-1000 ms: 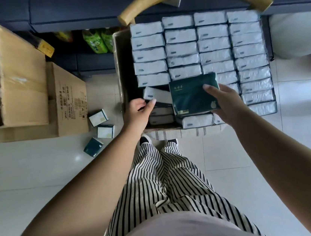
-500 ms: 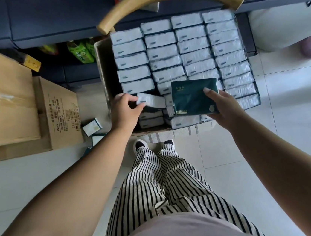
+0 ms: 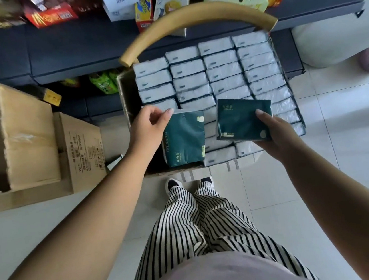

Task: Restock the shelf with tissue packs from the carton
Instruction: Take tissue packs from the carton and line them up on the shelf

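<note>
An open carton (image 3: pixel 127 95) on the floor in front of me holds several rows of tissue packs (image 3: pixel 221 72) stood on edge, their pale sides up. My left hand (image 3: pixel 147 128) grips a dark green tissue pack (image 3: pixel 184 137) by its top edge, lifted over the carton's near-left corner. My right hand (image 3: pixel 272 129) holds a second dark green tissue pack (image 3: pixel 242 117) flat above the packed rows, thumb on its face. The dark blue shelf (image 3: pixel 74 44) runs along behind the carton.
Snack boxes and bags (image 3: pixel 152 1) crowd the shelf top. A curved tan handle (image 3: pixel 192 20) arches over the carton's far side. Open cardboard boxes (image 3: pixel 27 136) stand at the left. Green packets (image 3: pixel 102 81) sit under the shelf. White tiled floor (image 3: pixel 345 166) lies to the right.
My left hand has pulled a tissue pack out of the carton's left column and lifted it, green face showing. The view has tilted up, bringing the shelf top into sight.
</note>
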A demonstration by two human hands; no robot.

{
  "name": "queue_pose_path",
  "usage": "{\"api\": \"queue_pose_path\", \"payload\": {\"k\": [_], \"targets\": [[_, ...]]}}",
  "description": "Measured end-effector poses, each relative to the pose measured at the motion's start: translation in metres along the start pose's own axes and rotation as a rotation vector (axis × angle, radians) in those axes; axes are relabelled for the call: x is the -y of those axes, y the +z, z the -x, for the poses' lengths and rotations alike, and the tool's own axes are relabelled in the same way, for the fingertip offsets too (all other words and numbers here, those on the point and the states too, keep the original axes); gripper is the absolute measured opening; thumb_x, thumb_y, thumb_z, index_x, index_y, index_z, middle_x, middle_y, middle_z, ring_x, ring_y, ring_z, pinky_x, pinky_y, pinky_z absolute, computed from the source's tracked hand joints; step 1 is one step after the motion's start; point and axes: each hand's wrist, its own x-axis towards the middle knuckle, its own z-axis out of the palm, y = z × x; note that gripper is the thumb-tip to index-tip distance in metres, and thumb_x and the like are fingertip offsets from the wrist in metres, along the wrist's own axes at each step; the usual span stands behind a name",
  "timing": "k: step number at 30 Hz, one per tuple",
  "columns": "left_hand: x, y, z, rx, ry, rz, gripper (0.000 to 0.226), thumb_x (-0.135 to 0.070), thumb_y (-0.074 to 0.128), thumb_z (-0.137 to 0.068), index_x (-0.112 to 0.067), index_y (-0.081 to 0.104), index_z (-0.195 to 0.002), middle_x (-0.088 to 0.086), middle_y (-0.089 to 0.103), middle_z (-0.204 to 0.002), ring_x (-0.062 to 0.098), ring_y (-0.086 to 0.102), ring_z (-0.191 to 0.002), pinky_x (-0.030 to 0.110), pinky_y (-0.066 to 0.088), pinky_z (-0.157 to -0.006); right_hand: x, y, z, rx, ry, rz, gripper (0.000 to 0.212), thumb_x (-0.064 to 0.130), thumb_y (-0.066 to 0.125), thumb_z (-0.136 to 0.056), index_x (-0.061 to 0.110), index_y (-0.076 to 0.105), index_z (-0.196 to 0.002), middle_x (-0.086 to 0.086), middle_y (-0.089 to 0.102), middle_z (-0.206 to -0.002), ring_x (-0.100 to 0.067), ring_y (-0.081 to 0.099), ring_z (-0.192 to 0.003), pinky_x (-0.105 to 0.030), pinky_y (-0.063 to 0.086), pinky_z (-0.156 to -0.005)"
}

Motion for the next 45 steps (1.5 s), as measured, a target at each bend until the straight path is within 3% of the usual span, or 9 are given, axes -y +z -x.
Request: {"api": "queue_pose_path", "payload": {"k": [7, 11, 16, 21, 24, 27, 33, 38, 45], "targets": [[-0.043, 0.053, -0.043, 0.32, 0.109, -0.265, 0.023, -0.037, 0.059, -0.088, -0.015, 0.059, -0.093, -0.004, 0.055, -0.087, 0.013, 0.05, -0.084, 0.022, 0.033, -0.06, 0.013, -0.036, 0.01, -0.148, -0.059, -0.019, 0.045, 0.041, 0.076, -0.071, 0.012, 0.062, -0.102, -0.016, 0.063, -0.116, -0.03, 0.061, -0.109, -0.037, 0.054, -0.084], [-0.048, 0.081, -0.049, 0.505, 0.096, -0.247, 0.036, -0.036, 0.055, -0.091, -0.01, 0.063, -0.115, 0.002, 0.061, -0.116, 0.015, 0.054, -0.11, 0.024, 0.04, -0.089, 0.005, -0.057, 0.014, -0.182, -0.016, -0.154, 0.017, 0.021, 0.056, -0.092, 0.01, 0.059, -0.104, -0.014, 0.065, -0.109, -0.027, 0.063, -0.1, -0.029, 0.058, -0.071], [-0.034, 0.055, -0.029, 0.259, -0.102, 0.068, 0.028, -0.027, 0.053, -0.094, -0.011, 0.061, -0.114, -0.003, 0.057, -0.111, 0.008, 0.051, -0.107, 0.019, 0.036, -0.089, -0.003, -0.063, 0.016, -0.192, 0.021, -0.109, 0.024, 0.019, 0.054, -0.093, 0.005, 0.055, -0.112, -0.012, 0.064, -0.101, -0.023, 0.062, -0.091, -0.024, 0.057, -0.059], [-0.003, 0.039, 0.017, -0.121, -0.416, 0.214, 0.032, -0.027, 0.055, -0.092, -0.007, 0.055, -0.117, -0.001, 0.055, -0.111, 0.014, 0.052, -0.107, 0.033, 0.041, -0.1, 0.0, -0.054, 0.014, -0.179, 0.035, -0.085, 0.008, 0.018, 0.053, -0.094, 0.013, 0.059, -0.092, -0.007, 0.064, -0.09, -0.017, 0.062, -0.082, -0.023, 0.056, -0.061], [0.011, 0.049, 0.025, -0.086, -0.687, 0.334, 0.043, -0.038, 0.062, -0.086, -0.012, 0.051, -0.119, 0.001, 0.054, -0.117, 0.017, 0.051, -0.106, 0.034, 0.042, -0.098, 0.003, -0.052, 0.011, -0.163, 0.016, -0.002, 0.01, 0.017, 0.052, -0.095, 0.009, 0.057, -0.097, -0.006, 0.062, -0.089, -0.015, 0.06, -0.079, -0.018, 0.055, -0.056], [0.006, 0.068, 0.031, 0.12, -0.851, 0.553, 0.031, -0.036, 0.063, -0.085, -0.014, 0.052, -0.105, 0.005, 0.057, -0.112, 0.019, 0.054, -0.104, 0.031, 0.041, -0.091, 0.006, -0.052, 0.008, -0.153, -0.029, 0.152, 0.013, 0.017, 0.051, -0.095, 0.007, 0.055, -0.104, -0.003, 0.059, -0.086, -0.014, 0.058, -0.079, -0.017, 0.053, -0.055], [0.004, 0.087, 0.025, 0.018, -0.704, 0.399, 0.036, -0.03, 0.076, -0.074, -0.019, 0.052, -0.099, 0.003, 0.064, -0.109, 0.021, 0.061, -0.099, 0.037, 0.048, -0.092, 0.012, -0.052, 0.003, -0.101, -0.049, 0.309, 0.005, 0.018, 0.058, -0.092, 0.014, 0.058, -0.094, -0.006, 0.061, -0.09, -0.019, 0.059, -0.085, -0.033, 0.051, -0.078], [-0.003, 0.045, 0.029, -0.02, -0.562, 0.353, 0.041, -0.036, 0.079, -0.068, -0.023, 0.051, -0.094, 0.001, 0.062, -0.103, 0.024, 0.06, -0.099, 0.047, 0.049, -0.092, 0.029, -0.041, 0.011, -0.058, -0.114, 0.337, 0.008, 0.014, 0.059, -0.091, 0.017, 0.06, -0.084, -0.003, 0.059, -0.08, -0.014, 0.055, -0.07, -0.019, 0.046, -0.056], [-0.012, -0.076, 0.036, -0.184, -0.354, 0.419, 0.032, -0.027, 0.072, -0.078, -0.022, 0.053, -0.103, 0.004, 0.063, -0.112, 0.023, 0.06, -0.103, 0.044, 0.046, -0.094, 0.063, 0.04, 0.033, 0.101, -0.296, 0.441, 0.013, 0.014, 0.061, -0.089, 0.016, 0.059, -0.077, 0.0, 0.061, -0.07, -0.003, 0.048, -0.044, -0.013, 0.036, -0.039]]}}
